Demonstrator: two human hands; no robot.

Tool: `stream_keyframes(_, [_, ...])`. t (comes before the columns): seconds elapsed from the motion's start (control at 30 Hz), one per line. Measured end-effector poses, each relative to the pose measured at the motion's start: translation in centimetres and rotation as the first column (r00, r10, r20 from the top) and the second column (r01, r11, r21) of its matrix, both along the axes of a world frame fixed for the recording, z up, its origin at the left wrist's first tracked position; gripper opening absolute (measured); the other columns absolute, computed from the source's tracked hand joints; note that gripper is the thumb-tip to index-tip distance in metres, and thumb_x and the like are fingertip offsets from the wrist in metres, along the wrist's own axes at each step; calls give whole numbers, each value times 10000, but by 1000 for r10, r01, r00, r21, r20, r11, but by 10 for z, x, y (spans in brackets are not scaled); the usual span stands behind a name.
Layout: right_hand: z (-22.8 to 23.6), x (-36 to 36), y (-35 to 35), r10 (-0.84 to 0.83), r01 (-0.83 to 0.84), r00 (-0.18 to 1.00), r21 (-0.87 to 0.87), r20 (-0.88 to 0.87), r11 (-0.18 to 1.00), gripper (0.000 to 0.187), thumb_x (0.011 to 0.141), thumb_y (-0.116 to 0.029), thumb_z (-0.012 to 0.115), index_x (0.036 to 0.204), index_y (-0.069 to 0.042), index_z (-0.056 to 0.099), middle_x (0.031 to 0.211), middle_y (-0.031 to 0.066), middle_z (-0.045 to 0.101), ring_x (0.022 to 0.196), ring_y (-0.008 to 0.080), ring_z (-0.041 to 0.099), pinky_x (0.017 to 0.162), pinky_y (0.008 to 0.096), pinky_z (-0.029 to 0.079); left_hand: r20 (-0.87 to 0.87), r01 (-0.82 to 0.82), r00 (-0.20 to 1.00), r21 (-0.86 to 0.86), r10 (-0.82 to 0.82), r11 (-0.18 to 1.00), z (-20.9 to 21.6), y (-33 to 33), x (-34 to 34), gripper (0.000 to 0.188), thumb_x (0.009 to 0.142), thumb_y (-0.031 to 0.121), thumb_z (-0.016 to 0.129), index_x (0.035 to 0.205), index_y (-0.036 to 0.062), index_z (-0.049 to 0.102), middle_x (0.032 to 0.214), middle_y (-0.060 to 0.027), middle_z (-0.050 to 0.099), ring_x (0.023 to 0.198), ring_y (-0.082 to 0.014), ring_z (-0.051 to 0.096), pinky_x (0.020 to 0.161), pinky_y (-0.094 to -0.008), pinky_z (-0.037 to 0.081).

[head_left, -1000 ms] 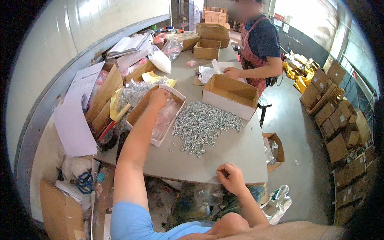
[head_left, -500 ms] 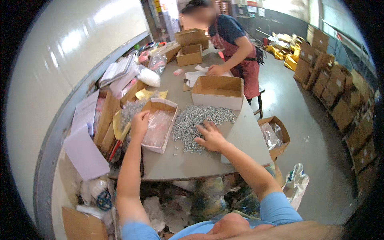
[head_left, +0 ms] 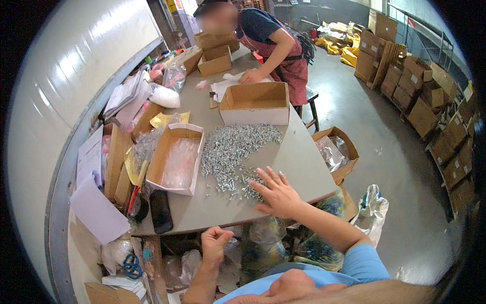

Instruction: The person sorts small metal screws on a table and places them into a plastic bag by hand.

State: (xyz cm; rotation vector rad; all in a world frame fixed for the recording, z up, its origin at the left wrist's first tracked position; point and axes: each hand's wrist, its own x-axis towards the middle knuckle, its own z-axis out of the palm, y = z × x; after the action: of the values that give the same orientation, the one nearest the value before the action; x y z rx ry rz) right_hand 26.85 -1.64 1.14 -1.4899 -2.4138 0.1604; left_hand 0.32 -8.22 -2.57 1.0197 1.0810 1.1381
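A spread heap of small silvery screws (head_left: 233, 152) lies on the grey table. Over the heap's near right edge is my right hand (head_left: 278, 194), palm down with its fingers spread, holding nothing. In front of the table's near edge I have my left hand (head_left: 215, 242) drawn back, thumb and fingers pinched together; whatever is between them, if anything, I cannot make out. To the left of the screws stands an open white carton (head_left: 198, 152) with clear plastic bags (head_left: 179, 162) inside. Another open carton (head_left: 255, 114), brown within, sits behind the heap.
A black phone (head_left: 161, 212) lies near the table's front edge. Papers (head_left: 101, 205) and boxes crowd the left side. Across the table a co-worker in a red checked apron (head_left: 276, 58) rests a hand on white sheets. An open box (head_left: 336, 152) stands right of the table.
My left hand has left the white carton and come back toward me, past the table edge. My right hand has moved nearer over the screws, its fingers spread. The view has shifted.
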Motion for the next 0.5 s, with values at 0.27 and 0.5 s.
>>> stream_keyframes(0.27, [-1, 0, -1, -97, 101, 980, 14, -173, 995, 796, 795, -435, 657, 1426, -97, 310, 1480, 175, 280, 1370, 367, 259, 1108, 482, 247, 358, 157, 934, -440, 13, 884, -43, -48, 17, 209, 890, 135, 647, 1030, -19, 634, 807, -34, 625, 685, -115, 560, 627, -256, 466])
stream_keyframes(0.5, [-8, 7, 1, -98, 154, 865, 74, -492, 985, 654, 774, -270, 718, 1323, -51, 439, 1326, 181, 443, 1220, 378, 425, 1012, 438, 382, 130, 129, 987, -334, -90, 934, -75, -53, 32, 94, 850, 115, 684, 862, 37, 634, 756, -32, 630, 654, -106, 547, 577, -247, 415])
